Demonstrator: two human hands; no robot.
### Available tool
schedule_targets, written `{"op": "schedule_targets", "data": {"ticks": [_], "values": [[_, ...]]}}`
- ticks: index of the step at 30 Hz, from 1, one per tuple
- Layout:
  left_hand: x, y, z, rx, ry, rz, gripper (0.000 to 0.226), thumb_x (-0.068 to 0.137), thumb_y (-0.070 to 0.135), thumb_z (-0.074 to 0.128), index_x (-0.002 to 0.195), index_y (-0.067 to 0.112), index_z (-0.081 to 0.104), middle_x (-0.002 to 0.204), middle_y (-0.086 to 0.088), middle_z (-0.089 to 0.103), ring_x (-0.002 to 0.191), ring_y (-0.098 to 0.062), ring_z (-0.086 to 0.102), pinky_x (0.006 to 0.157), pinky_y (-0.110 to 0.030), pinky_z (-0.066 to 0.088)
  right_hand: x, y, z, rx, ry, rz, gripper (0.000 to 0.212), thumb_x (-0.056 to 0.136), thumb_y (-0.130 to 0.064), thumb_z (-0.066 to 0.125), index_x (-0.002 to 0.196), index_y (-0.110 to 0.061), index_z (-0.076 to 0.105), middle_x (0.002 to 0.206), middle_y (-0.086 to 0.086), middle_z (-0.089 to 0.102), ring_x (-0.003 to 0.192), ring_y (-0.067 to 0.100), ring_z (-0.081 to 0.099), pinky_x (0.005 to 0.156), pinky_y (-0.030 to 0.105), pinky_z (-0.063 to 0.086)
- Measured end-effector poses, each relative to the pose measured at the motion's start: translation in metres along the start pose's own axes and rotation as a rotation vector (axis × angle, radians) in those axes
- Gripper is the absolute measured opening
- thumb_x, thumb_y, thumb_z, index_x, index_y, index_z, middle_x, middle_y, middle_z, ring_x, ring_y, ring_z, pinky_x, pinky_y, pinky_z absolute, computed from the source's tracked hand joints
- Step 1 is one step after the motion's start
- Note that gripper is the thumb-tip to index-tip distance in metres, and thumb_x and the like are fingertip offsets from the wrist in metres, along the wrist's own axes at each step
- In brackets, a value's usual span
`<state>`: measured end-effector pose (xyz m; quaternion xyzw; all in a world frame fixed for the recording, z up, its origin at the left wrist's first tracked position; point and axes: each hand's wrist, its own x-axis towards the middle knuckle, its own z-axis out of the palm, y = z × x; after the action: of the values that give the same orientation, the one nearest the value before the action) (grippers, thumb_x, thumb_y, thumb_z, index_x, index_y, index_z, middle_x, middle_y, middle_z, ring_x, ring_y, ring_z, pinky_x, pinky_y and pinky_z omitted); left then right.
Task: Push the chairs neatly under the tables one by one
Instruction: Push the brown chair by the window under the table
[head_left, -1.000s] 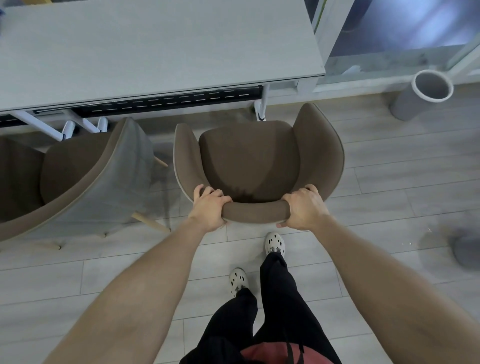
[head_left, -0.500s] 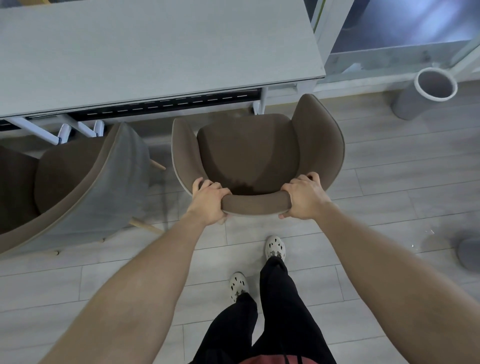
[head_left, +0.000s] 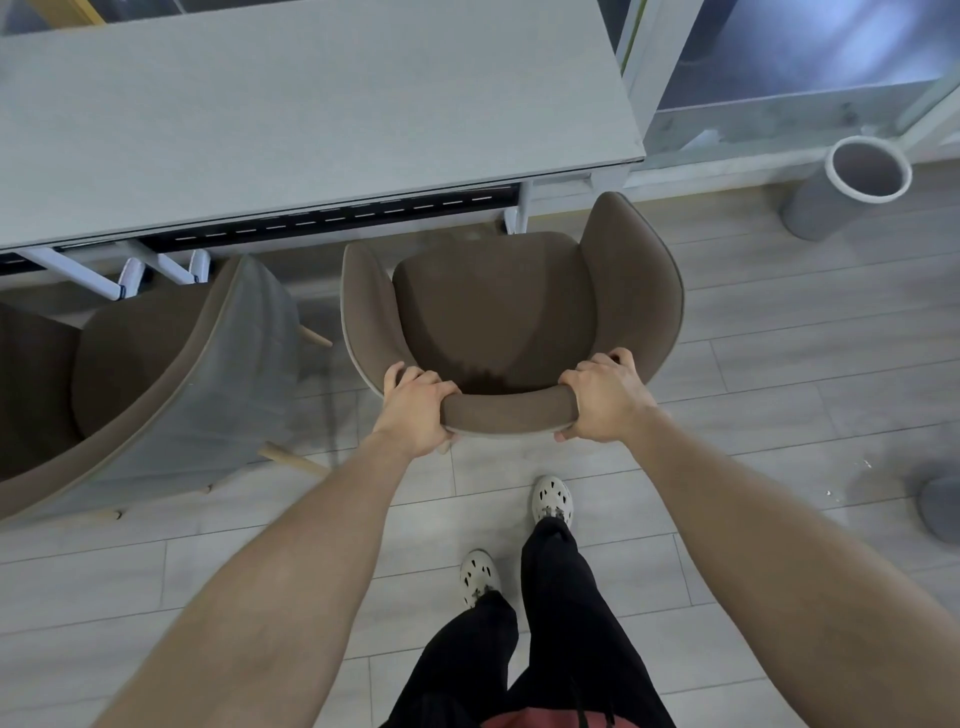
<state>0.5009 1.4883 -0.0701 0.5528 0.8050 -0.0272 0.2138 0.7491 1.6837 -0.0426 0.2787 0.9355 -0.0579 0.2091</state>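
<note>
Brown chair (head_left: 498, 312) is seen just above centre, standing on the floor (head_left: 779, 364) with its open front turned to 12 o'clock, toward the desk (head_left: 311, 114). The backrest top is gripped at both ends: left hand (head_left: 415, 410) is wrapped round the rim at 9 o'clock of the backrest, fingers curled over the inner side; right hand (head_left: 605, 402) is wrapped round it at 3 o'clock, fingers over the top and thumb tucked under the outer side. Both arms are stretched forward. The seat front is placed just short of the desk edge, and the whole seat is left in view. The chair's right armrest tip is seen just beside the white desk leg (head_left: 519, 213) near the desk's right corner. A second chair (head_left: 156, 374), brown inside with a grey shell, is found at 9 o'clock, turned at an angle, its front close to the desk frame; the two chairs are near each other but apart. A grey open cylinder (head_left: 852, 187) is stood on the floor at 2 o'clock, well apart from the chair. White shoes (head_left: 553, 499) and black trousers (head_left: 561, 623) are seen at 6 o'clock, behind the chair. A dark blurred object at 3 o'clock, by the frame edge, cannot be identified.
</note>
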Motion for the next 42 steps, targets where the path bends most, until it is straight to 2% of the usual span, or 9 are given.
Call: {"op": "schedule_targets", "data": {"ticks": [10, 16, 19, 22, 25, 28, 30, 34, 42], "values": [[0.003, 0.003, 0.000, 0.011, 0.010, -0.005, 0.062, 0.067, 0.060, 0.086, 0.125, 0.045, 0.070, 0.114, 0.012, 0.063, 0.125, -0.023, 0.053, 0.129, -0.050, 0.009, -0.001, 0.002, -0.004, -0.014, 0.004, -0.003, 0.091, 0.056, -0.095, 0.069, 0.124, -0.034, 0.070, 0.105, -0.008, 0.069, 0.111, 0.022, 0.060, 0.114, 0.048, 0.031], [-0.003, 0.004, -0.006, 0.017, -0.058, -0.002, 0.078, 0.069, 0.061, 0.089, 0.139, 0.038, 0.064, 0.129, 0.009, 0.065, 0.136, -0.023, 0.050, 0.132, -0.052, 0.005, -0.006, -0.008, -0.008, -0.026, -0.049, 0.036, 0.090, 0.061, -0.083, 0.079, 0.130, -0.027, 0.067, 0.114, -0.005, 0.069, 0.117, 0.023, 0.060, 0.118, 0.047, 0.031], [-0.011, 0.000, -0.021, 0.014, -0.065, 0.026, 0.083, 0.072, 0.055, 0.090, 0.146, 0.034, 0.060, 0.141, 0.007, 0.064, 0.140, -0.021, 0.051, 0.133, -0.047, 0.013, -0.011, -0.018, -0.021, -0.004, -0.119, 0.057, 0.096, 0.064, -0.079, 0.081, 0.139, -0.022, 0.061, 0.123, -0.001, 0.067, 0.125, 0.027, 0.058, 0.123, 0.051, 0.028], [-0.027, -0.011, -0.041, -0.030, -0.023, 0.024, 0.083, 0.073, 0.045, 0.090, 0.149, 0.030, 0.059, 0.149, 0.004, 0.061, 0.142, -0.022, 0.051, 0.128, -0.040, 0.025, -0.012, -0.047, -0.041, 0.071, -0.165, 0.050, 0.100, 0.067, -0.081, 0.080, 0.144, -0.021, 0.056, 0.127, 0.001, 0.066, 0.126, 0.028, 0.059, 0.118, 0.052, 0.037], [-0.051, -0.033, -0.057, -0.055, 0.038, -0.038, 0.077, 0.078, 0.040, 0.088, 0.148, 0.028, 0.060, 0.150, 0.003, 0.061, 0.142, -0.024, 0.051, 0.121, -0.039, 0.035, -0.008, -0.089, -0.062, 0.127, -0.129, -0.008, 0.103, 0.070, -0.083, 0.075, 0.149, -0.020, 0.053, 0.133, 0.002, 0.066, 0.125, 0.028, 0.061, 0.109, 0.049, 0.047], [-0.078, -0.063, -0.066, -0.069, 0.040, -0.117, 0.071, 0.081, 0.039, 0.086, 0.147, 0.030, 0.061, 0.145, 0.000, 0.063, 0.137, -0.027, 0.055, 0.116, -0.042, 0.042, -0.004, -0.131, -0.079, 0.172, -0.114, -0.060, 0.111, 0.069, -0.087, 0.065, 0.154, -0.019, 0.049, 0.140, 0.005, 0.063, 0.128, 0.031, 0.060, 0.107, 0.049, 0.050], [-0.094, -0.081, -0.070, -0.088, 0.021, -0.173, 0.068, 0.083, 0.037, 0.083, 0.147, 0.030, 0.061, 0.143, 0.000, 0.064, 0.134, -0.027, 0.057, 0.114, -0.043, 0.045, 0.001, -0.152, -0.085, 0.188, -0.111, -0.094, 0.102, 0.078, -0.079, 0.070, 0.156, -0.018, 0.046, 0.144, 0.006, 0.061, 0.130, 0.032, 0.060, 0.108, 0.050, 0.051], [-0.114, -0.111, -0.086, -0.117, 0.034, -0.259, 0.061, 0.087, 0.040, 0.079, 0.145, 0.031, 0.061, 0.141, 0.000, 0.064, 0.133, -0.027, 0.058, 0.111, -0.043, 0.047, 0.019, -0.182, -0.094, 0.191, -0.108, -0.147, 0.092, 0.088, -0.068, 0.074, 0.158, -0.016, 0.044, 0.149, 0.009, 0.057, 0.135, 0.034, 0.058, 0.111, 0.052, 0.050], [-0.140, -0.172, -0.094, -0.115, 0.064, -0.379, 0.059, 0.089, 0.046, 0.077, 0.145, 0.031, 0.061, 0.144, 0.001, 0.064, 0.135, -0.027, 0.058, 0.113, -0.043, 0.046, 0.062, -0.233, -0.096, 0.182, -0.126, -0.188, 0.092, 0.090, -0.063, 0.075, 0.157, -0.013, 0.037, 0.151, 0.014, 0.047, 0.133, 0.038, 0.054, 0.104, 0.054, 0.054]]}}
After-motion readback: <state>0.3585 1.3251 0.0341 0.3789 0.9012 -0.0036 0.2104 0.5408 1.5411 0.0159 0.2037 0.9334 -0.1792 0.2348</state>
